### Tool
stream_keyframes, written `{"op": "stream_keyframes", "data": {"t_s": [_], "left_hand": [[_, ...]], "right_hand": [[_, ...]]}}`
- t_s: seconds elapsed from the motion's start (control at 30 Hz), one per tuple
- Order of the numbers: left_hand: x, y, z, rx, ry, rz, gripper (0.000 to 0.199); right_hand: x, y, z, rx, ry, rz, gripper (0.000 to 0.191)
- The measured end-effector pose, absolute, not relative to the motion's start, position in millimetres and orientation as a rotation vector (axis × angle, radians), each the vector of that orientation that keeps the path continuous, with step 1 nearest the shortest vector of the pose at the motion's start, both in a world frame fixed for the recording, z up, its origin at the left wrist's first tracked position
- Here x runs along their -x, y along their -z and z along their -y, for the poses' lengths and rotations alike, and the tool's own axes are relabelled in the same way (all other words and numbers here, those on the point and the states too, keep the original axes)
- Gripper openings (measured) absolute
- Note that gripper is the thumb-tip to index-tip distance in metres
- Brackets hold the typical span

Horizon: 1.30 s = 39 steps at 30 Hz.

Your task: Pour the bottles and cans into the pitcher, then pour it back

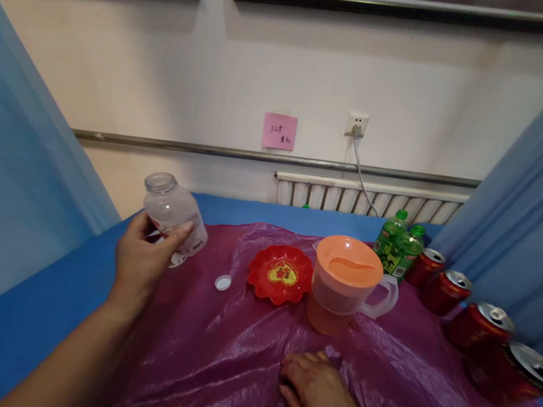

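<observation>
My left hand grips a clear plastic bottle with a printed label. The bottle has no cap and leans to the left at the table's left side. Just below it, another clear, patterned piece shows partly; what it is I cannot make out. A small white cap lies on the purple plastic sheet. My right hand rests on that sheet, thumb apart from the fingers and holding nothing. In front of it stands a clear pitcher with an orange lid on.
A red scalloped plate sits left of the pitcher. Two green bottles and several red cans line the right side. Blue curtains hang at both sides. Behind the table are a radiator and a plugged socket.
</observation>
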<state>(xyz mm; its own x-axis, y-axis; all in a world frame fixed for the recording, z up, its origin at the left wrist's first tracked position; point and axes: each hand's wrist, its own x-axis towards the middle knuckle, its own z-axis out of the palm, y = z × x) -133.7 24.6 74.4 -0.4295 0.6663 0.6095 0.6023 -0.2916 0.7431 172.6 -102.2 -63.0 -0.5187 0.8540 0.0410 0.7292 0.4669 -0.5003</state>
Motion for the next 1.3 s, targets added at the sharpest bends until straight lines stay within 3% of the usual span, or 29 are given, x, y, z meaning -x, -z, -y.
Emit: {"op": "stream_keyframes", "data": {"t_s": [0.2, 0.43, 0.53, 0.77, 1.03, 1.3], "left_hand": [[46, -45, -40, -1.401, -1.716, -1.381, 0.054], [16, 21, -66, -1.685, -1.485, -1.522, 0.05], [21, 33, -68, -1.842, -1.391, -1.579, 0.051], [26, 41, -62, -2.147, -1.339, -1.605, 0.048], [27, 45, -62, -2.114, -1.252, -1.606, 0.045], [28, 42, -58, -2.125, -1.237, -1.587, 0.05]], "right_hand": [[-193, 61, 111, 1.097, -0.509, 2.204, 0.022], [-263, 47, 80, 1.252, 0.043, 1.252, 0.029], [-280, 39, 55, 1.345, -0.157, 1.042, 0.041], [-281, 40, 22, 1.263, -0.685, 0.957, 0.043], [-270, 29, 10, 1.151, -0.721, 0.889, 0.046], [-276, -14, -8, 1.219, -0.71, 1.007, 0.045]]}}
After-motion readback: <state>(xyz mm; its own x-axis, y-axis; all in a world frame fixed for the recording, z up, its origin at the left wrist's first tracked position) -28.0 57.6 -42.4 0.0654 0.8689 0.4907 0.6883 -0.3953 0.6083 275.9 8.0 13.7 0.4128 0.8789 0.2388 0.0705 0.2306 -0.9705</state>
